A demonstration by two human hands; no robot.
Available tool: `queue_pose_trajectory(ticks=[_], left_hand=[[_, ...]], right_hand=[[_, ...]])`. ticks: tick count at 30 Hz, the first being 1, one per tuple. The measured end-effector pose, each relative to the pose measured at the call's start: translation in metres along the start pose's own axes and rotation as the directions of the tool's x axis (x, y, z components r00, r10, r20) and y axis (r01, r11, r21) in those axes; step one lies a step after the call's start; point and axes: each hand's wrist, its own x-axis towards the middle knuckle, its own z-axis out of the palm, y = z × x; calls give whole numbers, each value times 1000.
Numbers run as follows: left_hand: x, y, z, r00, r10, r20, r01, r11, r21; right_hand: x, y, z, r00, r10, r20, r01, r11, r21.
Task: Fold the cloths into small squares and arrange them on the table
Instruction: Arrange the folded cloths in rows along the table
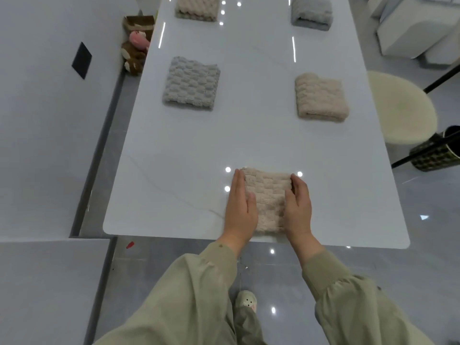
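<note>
A beige waffle-textured cloth [267,195], folded into a small square, lies near the front edge of the white table [174,158]. My left hand [240,205] presses flat against its left side with straight fingers. My right hand [298,205] rests against its right side, fingers slightly bent over the edge. Further back lie folded squares: a grey cloth [191,83] on the left, a beige cloth [321,97] on the right, another beige cloth [198,7] at the far left and a grey cloth [311,12] at the far right.
A round cream stool [400,108] stands right of the table, with a dark patterned bin [435,153] beside it. Plush toys and a paper bag [137,43] sit on the floor at the table's left. White furniture [410,28] stands at the back right.
</note>
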Motion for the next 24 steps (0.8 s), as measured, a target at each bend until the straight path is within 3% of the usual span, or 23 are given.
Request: queue_pose_trajectory(ticks=[6,8,11,13,17,21,24], left_hand=[[-3,5,-16,999,13,51,-30,934,356],[-5,10,-36,999,-18,39,-9,805,594],[-10,21,-77,998,41,40,-56,497,866],[-11,27,-103,992,107,59,-98,398,912],[-5,31,-153,972,231,32,-106,315,943],[20,29,-204,967,253,40,-112,279,954],[41,29,-248,965,256,59,-132,280,951]], right_hand=[[2,-11,-14,987,-14,162,43,983,-179],[-3,-22,-16,973,-91,212,150,949,-278],[-11,-48,-7,924,-227,309,354,813,-463],[-14,-70,5,881,-275,385,460,691,-558],[-21,-107,40,829,-338,446,560,505,-657],[-18,-140,92,818,-374,437,570,424,-704],[-13,-163,136,823,-397,406,558,429,-710]])
